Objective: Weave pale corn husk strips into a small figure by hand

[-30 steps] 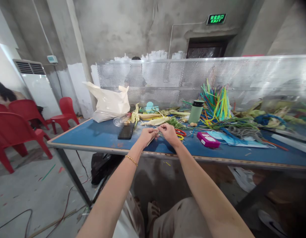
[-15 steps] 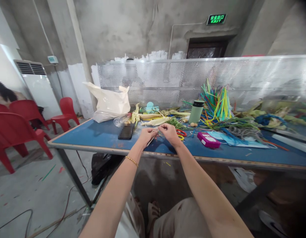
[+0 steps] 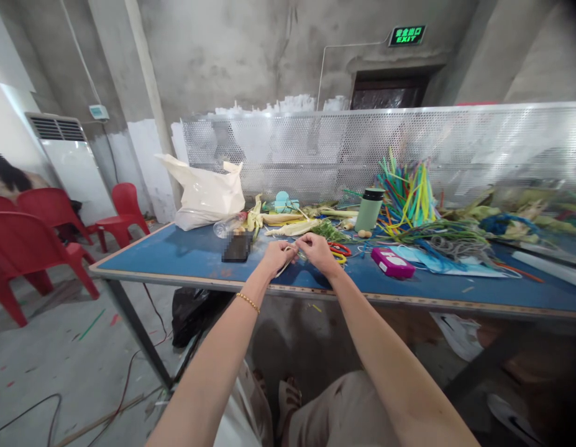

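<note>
Close to the front edge of the blue table (image 3: 176,256), my two hands meet with fingertips almost touching. My left hand (image 3: 277,256) is closed in a pinch on a thin pale strip (image 3: 282,269), whose lower end curves down beneath the fingers. My right hand (image 3: 318,252) is also pinched shut at the other side of the strip, its fingers hiding what they grip. Just beyond the right hand lie scissors with red and yellow handles (image 3: 341,249). Pale corn husks (image 3: 294,228) spread behind both hands.
A dark phone (image 3: 235,249) and a cream plastic bag (image 3: 208,195) are at left. A green bottle (image 3: 370,211), a purple box (image 3: 393,263), blue masks (image 3: 448,264) and a bundle of coloured strips (image 3: 411,192) stand or lie at right. A perforated metal screen (image 3: 292,155) rises behind.
The pale strip's loose end now bows in a curve where it hung straighter. My hands have barely shifted. A person behind the perforated screen is no longer visible.
</note>
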Demonstrator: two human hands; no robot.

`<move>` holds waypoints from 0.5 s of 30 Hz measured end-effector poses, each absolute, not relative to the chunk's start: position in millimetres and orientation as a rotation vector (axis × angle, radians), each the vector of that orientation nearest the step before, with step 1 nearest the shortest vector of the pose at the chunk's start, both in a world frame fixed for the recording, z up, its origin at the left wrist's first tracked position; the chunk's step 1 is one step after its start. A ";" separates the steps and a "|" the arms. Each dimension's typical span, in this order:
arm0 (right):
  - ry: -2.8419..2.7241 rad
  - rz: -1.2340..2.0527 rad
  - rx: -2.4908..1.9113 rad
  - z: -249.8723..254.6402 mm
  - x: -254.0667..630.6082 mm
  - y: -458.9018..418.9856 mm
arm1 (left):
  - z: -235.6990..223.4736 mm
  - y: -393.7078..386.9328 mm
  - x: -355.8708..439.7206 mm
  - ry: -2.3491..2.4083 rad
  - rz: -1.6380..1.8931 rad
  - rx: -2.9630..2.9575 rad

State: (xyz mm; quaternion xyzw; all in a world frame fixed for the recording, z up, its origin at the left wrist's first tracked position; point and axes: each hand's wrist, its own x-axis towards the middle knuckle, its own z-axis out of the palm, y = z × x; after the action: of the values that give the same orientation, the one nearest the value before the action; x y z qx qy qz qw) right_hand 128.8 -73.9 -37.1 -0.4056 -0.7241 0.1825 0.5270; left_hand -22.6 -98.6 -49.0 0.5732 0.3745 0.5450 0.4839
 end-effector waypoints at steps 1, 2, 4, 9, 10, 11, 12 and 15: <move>-1.736 0.433 -0.978 -37.7 128.9 -73.7 | -49.1 -98.8 -22.2 0.918 1.318 1.408; -1.741 0.428 -0.985 -38.3 129.0 -73.6 | -49.4 -98.7 -21.9 0.920 1.309 1.423; -1.746 0.422 -0.991 -39.1 129.2 -73.6 | -50.5 -97.9 -21.5 0.921 1.299 1.457; -1.751 0.435 -0.969 -38.9 131.5 -71.6 | -52.2 -95.7 -22.1 0.920 1.314 1.446; -1.738 0.432 -0.963 -38.6 132.2 -70.8 | -51.8 -95.7 -22.7 0.916 1.331 1.411; -1.717 0.424 -0.964 -38.4 132.9 -70.2 | -51.2 -95.9 -23.4 0.912 1.350 1.372; -1.693 0.414 -0.972 -38.2 133.5 -69.9 | -50.6 -96.0 -24.2 0.909 1.372 1.334; -1.723 0.424 -1.002 -37.7 133.8 -71.4 | -49.4 -95.9 -25.6 0.913 1.426 1.275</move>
State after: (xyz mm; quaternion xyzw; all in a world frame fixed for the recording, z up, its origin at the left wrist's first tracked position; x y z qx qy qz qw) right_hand 133.8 -71.4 -37.7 -0.4188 -0.7201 0.1773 0.5241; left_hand -25.6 -95.9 -49.4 0.5246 0.3756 0.5868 0.4893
